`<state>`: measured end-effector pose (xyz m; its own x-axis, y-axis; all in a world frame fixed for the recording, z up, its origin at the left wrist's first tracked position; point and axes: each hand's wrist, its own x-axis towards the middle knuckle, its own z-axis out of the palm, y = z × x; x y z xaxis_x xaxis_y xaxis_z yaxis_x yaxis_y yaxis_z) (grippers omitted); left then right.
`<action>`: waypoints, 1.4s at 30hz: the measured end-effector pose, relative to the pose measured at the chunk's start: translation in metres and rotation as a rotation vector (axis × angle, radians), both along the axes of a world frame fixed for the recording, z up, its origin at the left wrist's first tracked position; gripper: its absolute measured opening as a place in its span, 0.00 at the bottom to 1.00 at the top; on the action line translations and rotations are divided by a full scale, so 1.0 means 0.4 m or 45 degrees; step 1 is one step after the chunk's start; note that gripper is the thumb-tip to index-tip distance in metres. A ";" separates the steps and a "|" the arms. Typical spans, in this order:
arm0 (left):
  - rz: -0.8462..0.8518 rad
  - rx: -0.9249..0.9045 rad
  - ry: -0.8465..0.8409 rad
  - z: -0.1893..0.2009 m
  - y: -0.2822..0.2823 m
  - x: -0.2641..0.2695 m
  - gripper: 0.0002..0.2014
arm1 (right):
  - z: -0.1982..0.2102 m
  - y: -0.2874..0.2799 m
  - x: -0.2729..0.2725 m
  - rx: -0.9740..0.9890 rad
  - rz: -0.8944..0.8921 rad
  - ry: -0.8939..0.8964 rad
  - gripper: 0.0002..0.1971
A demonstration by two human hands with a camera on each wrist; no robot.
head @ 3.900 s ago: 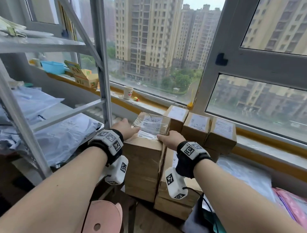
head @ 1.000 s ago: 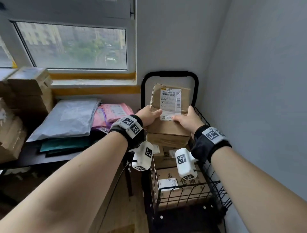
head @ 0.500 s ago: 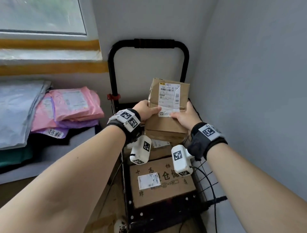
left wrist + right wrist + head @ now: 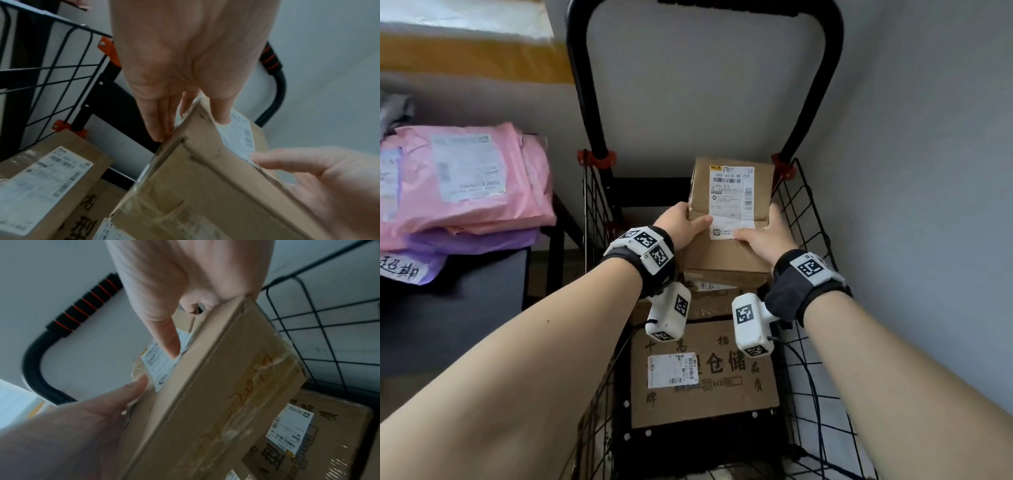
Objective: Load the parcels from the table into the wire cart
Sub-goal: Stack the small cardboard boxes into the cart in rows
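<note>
I hold a brown cardboard parcel (image 4: 729, 219) with a white shipping label above the black wire cart (image 4: 808, 219). My left hand (image 4: 683, 224) grips its left side, thumb on top and fingers along the side. My right hand (image 4: 763, 236) grips the right side, thumb on the label. In the left wrist view the parcel (image 4: 205, 186) fills the lower middle, my left hand (image 4: 185, 81) at its far corner. In the right wrist view my right hand (image 4: 174, 305) pinches the parcel (image 4: 216, 394). A large printed box (image 4: 705, 373) lies in the cart below.
Pink and purple mailer bags (image 4: 458, 185) lie stacked on a dark table (image 4: 448, 308) to the left. The cart's black handle (image 4: 702, 20) rises against the grey wall behind. A wall (image 4: 928, 171) stands close on the right. Another labelled box (image 4: 47, 178) lies in the cart.
I have turned from the window stack to the cart with the parcel in both hands. Over the last second the parcel has come lower, toward the cart's back.
</note>
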<state>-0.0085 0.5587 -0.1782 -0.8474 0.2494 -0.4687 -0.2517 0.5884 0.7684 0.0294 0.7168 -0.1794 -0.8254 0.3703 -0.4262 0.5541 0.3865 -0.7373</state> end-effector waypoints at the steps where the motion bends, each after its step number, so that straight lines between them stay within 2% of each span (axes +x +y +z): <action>1: 0.023 -0.023 -0.006 -0.030 0.003 -0.019 0.22 | -0.025 0.007 -0.022 -0.011 0.022 -0.009 0.33; 14: 0.196 -0.324 -0.220 -0.454 0.066 -0.113 0.19 | -0.486 0.069 -0.158 -0.111 0.130 -0.255 0.35; 20: 0.231 -0.436 -0.338 -0.578 0.069 -0.116 0.16 | -0.619 0.077 -0.184 -0.112 0.197 -0.436 0.37; 26: 0.199 -0.510 -0.273 -0.642 0.061 -0.120 0.17 | -0.684 0.080 -0.198 -0.138 0.189 -0.489 0.38; 31: 0.289 -0.491 -0.197 -0.666 0.059 -0.125 0.12 | -0.716 0.082 -0.200 -0.138 0.181 -0.530 0.42; 34: 0.424 -0.497 -0.070 -0.667 0.031 -0.126 0.12 | -0.729 0.081 -0.204 -0.117 0.201 -0.547 0.41; 36: 0.592 -0.576 0.045 -0.666 -0.006 -0.129 0.17 | -0.734 0.079 -0.207 -0.094 0.210 -0.570 0.39; 39: 0.781 -0.642 -0.037 -0.679 -0.061 -0.127 0.32 | -0.741 0.080 -0.208 -0.054 0.230 -0.634 0.38; 42: 0.776 -0.629 -0.070 -0.695 -0.088 -0.125 0.38 | -0.745 0.072 -0.205 -0.010 0.273 -0.641 0.36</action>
<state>-0.0585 0.5233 -0.4562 -0.7402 -0.5005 -0.4490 -0.6701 0.6046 0.4306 -0.0527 0.7455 -0.4775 -0.5750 0.2113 -0.7904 0.7489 0.5248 -0.4046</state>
